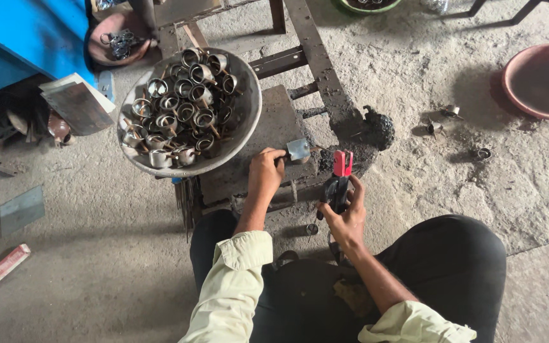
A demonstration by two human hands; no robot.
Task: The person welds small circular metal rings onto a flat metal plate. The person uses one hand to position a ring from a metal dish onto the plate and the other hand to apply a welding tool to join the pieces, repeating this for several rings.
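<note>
A small metal piece is pinched in the left hand fingers on the desk; a red-tipped electrode holder is gripped by the right hand, poised for welding; steady alignment is needed.

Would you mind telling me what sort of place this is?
Probably a small metalworking or welding workshop: a basin of metal rings, a red-tipped electrode holder in the right hand, a scorched steel frame.

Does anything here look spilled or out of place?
Yes. A few small metal pieces lie scattered on the dusty floor to the right, away from the full bowl of ring parts. A black lumpy crust sits on the metal frame beyond the red-tipped tool.
</note>
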